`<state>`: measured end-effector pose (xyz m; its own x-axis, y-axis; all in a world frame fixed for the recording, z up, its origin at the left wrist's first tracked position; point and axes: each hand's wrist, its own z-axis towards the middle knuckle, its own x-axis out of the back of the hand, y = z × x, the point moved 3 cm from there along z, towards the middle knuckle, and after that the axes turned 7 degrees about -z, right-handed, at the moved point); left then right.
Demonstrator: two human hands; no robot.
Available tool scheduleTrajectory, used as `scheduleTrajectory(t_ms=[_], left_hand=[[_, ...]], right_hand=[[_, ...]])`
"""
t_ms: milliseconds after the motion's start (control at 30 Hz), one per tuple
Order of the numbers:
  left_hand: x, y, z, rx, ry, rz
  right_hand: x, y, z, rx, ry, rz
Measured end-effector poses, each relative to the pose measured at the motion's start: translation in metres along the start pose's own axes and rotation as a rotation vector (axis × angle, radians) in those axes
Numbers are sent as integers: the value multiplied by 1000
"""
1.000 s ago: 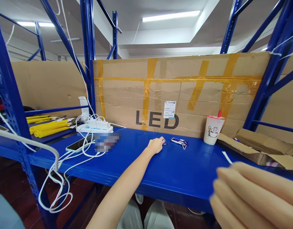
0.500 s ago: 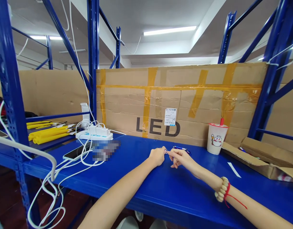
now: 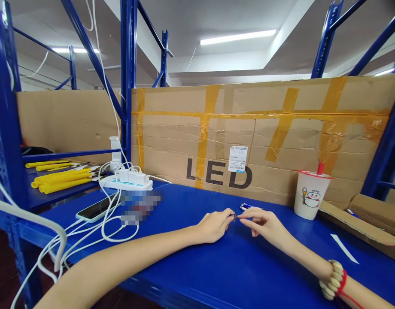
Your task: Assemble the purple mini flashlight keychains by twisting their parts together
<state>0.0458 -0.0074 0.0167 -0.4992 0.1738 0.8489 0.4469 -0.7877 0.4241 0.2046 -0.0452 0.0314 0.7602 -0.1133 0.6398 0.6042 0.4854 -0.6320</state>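
Over the blue shelf top point(image 3: 197, 266), my left hand point(image 3: 213, 226) lies low with its fingers closed on a small dark, shiny piece point(image 3: 234, 217) too tiny to identify. My right hand point(image 3: 261, 223) meets it from the other side, index finger and thumb pinched close together at the piece's edge. What sits between those right fingertips, if anything, cannot be made out. Just behind the right fingers lies a blue-and-white pen point(image 3: 249, 207), partly covered by that hand. A beaded bracelet with a red cord point(image 3: 334, 280) circles my right wrist.
A paper cup with a red straw point(image 3: 311, 195) stands at right, beside an open cardboard box point(image 3: 361, 227) and a white strip point(image 3: 344, 249). At left are a phone point(image 3: 97, 208), a power strip point(image 3: 126, 183) and tangled white cables. A large cardboard panel point(image 3: 178, 137) backs the shelf.
The view has shifted, so the cup and box appear farther right. My right hand's index finger and thumb have drawn closer together at the small piece; my left keeps hold of it.
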Motion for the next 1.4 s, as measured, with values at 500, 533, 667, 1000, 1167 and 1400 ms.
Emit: scheduleTrajectory(t_ms=[500,533,667,1000,1167,1400], left_hand=[[5,-16,-7,21,-39,-161],[6,-15,-8,12,-54,-150],[10,-8,-12,-29,-110,-89],[9,-2,-13,-120,-193,-84],[8,0,-16,-142,-256,-93],[6,1,-17,-96,-268,-118]], right_hand=[[-30,8,16,43,-43,-14],[-28,9,15,27,-28,-16],[-23,7,11,19,44,12],[-17,4,7,83,59,77],[-18,0,3,47,66,127],[-16,-5,-1,76,78,64]])
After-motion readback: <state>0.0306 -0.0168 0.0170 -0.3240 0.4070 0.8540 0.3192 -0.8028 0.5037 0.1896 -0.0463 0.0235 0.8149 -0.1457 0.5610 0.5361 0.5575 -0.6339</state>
